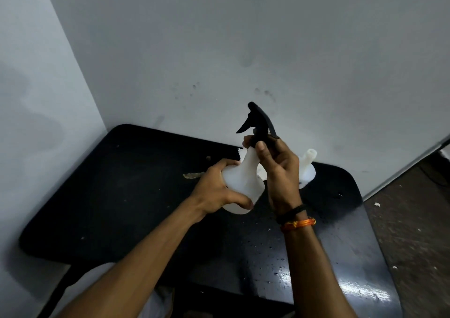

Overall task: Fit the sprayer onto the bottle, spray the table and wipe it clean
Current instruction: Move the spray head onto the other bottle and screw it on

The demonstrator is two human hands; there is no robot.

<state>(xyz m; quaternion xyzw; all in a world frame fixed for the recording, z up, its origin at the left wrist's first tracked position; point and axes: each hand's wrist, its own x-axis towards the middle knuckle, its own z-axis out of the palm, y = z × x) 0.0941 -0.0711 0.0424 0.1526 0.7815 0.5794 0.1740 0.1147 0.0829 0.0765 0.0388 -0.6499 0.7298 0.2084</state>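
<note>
Two bottles (pixel 239 183) (pixel 307 169), one sprayer (pixel 258 120), one table (pixel 121 196).

A bare, plain room corner, kind uncertain. A black bench (pixel 121 196) with rounded corners is pushed against scuffed, stained grey-white walls (pixel 219 49). Right of the bench lies a rough brown floor (pixel 414 232) scattered with white scraps.

A single wide-angle view looks from head height forward and steeply down over the person's own forearms onto the black worktop (pixel 121 196), which fills the lower half of the picture. It faces a grey wall (pixel 243 37) just behind the worktop, with a side wall (pixel 31 98) close on the left and floor (pixel 414 220) on the right.
</note>
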